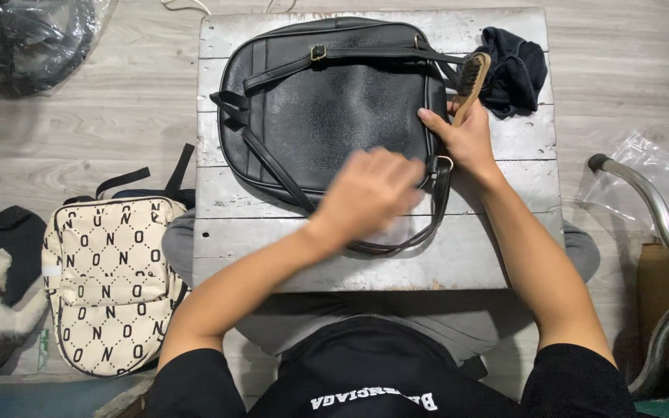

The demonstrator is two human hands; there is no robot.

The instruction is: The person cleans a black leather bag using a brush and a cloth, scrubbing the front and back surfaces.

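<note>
Whitewashed plank table (505,255) with black leather backpack (327,101) and dark crumpled cloth (514,66) on top

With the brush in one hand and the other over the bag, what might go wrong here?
1. The black leather backpack has a strap loop trailing toward the whitewashed wooden table's front edge; the blurred left hand may snag it.
2. The right hand holds the wooden-handled brush loosely; it might slip.
3. The dark crumpled cloth sits near the table corner and may get knocked off.

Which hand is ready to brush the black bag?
Probably the right hand: it grips the wooden-handled brush at the edge of the black leather backpack. The left hand, blurred, is over the bag with no brush.
</note>
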